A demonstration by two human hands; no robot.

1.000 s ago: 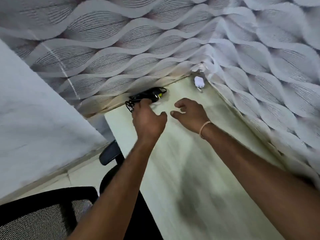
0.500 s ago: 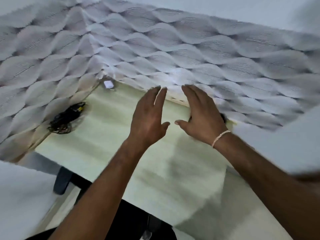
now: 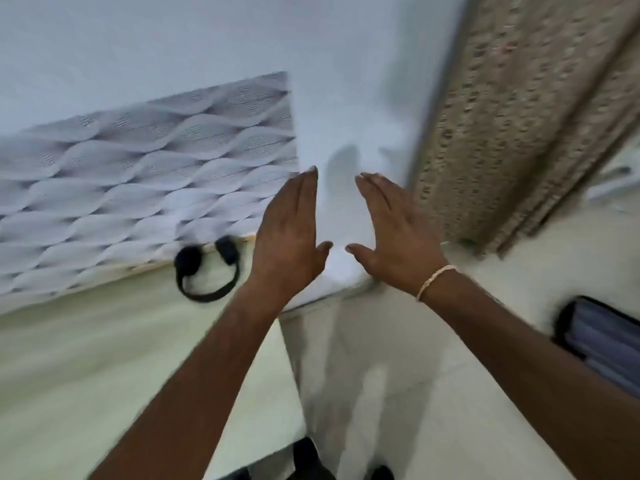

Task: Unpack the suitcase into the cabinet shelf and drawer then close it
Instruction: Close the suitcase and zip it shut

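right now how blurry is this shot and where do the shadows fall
Head view: motion blur smears the wavy grey wall panel and patterned beige curtain; the open left hand and right hand stay fairly sharp; a soft hand shadow lies on the white wall; arm shadows fall on the pale floor; wide-angle tilt skews edges.

Wall panel [image 3: 145,188], far left: white-grey, interlaced wave pattern with fine line texture. Wall [image 3: 207,39]: plain white. Curtain [image 3: 512,116], far right: beige-brown, speckled woven pattern. Desk top [image 3: 86,358]: pale cream-green. Headphones [image 3: 204,271]: black. Wrist band [image 3: 434,280] on the right wrist: cream. Floor [image 3: 398,375]: off-white.
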